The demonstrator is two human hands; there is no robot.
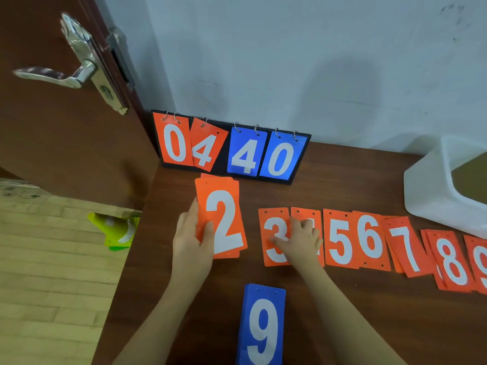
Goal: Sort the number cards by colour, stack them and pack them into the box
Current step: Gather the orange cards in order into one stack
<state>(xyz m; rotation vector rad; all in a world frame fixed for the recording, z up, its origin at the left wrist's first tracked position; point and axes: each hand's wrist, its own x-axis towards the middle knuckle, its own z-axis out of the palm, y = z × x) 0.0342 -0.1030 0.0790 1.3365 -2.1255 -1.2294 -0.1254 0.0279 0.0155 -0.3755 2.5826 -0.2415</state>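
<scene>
My left hand [191, 241] grips the left edge of a small stack of orange cards with a 2 on top [222, 219]. My right hand [300, 239] lies with curled fingers on the orange 3 card [271, 248], also covering the card beside it. Further right, orange cards 5 [340, 243], 6 [370, 238], 7 [407, 248], 8 [452, 262] and 9 [481, 262] lie in an overlapping row. A blue stack with a 9 on top [263, 327] lies near me. A white box [432, 191] stands at the right edge.
A black flip scoreboard [224, 164] leans on the wall, showing orange 0 and 4, blue 4 and 0. A brown door with a metal handle [66, 75] stands at the left. A green cone [116, 230] lies on the wooden floor beyond the table's left edge.
</scene>
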